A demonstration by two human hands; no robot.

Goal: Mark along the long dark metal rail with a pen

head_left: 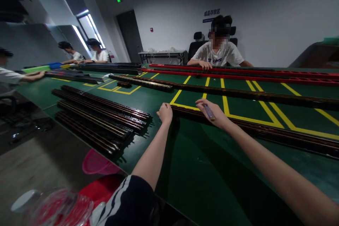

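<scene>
A long, glossy dark-brown rail (254, 129) lies across the green table in front of me and runs off to the right. My left hand (165, 113) is closed around its left end, fingers curled. Over the same rail, a little to the right, my right hand (213, 113) grips a short pen-like tool with a translucent purplish body (209, 112); its tip is not distinct. Farther back, a second long dark rail (238, 92) lies roughly parallel. To the left of my left hand are several shorter dark rails (103, 109), side by side in a bundle.
Yellow tape lines (225, 102) mark the green tabletop (201, 169). Red rails (233, 72) lie along the far edge, where a co-worker (217, 51) sits. More people sit at the far left. A pink basket (97, 162) and a clear plastic jar (62, 206) are below the near edge.
</scene>
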